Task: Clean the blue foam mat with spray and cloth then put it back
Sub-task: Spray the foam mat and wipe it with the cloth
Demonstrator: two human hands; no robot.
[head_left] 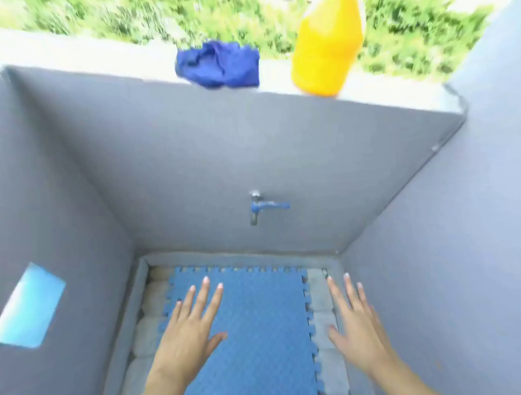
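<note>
The blue foam mat with jigsaw edges lies flat on the floor between grey walls. My left hand hovers over its left part, fingers straight and spread. My right hand is over the mat's right edge and the pale floor strip beside it, fingers also straight. Neither hand holds anything. A crumpled blue cloth sits on top of the far wall ledge. The yellow spray bottle with an orange top stands on the same ledge, right of the cloth.
A blue tap sticks out of the far grey wall above the mat. Grey walls close in left and right. The left wall has rectangular openings. Green plants lie beyond the ledge.
</note>
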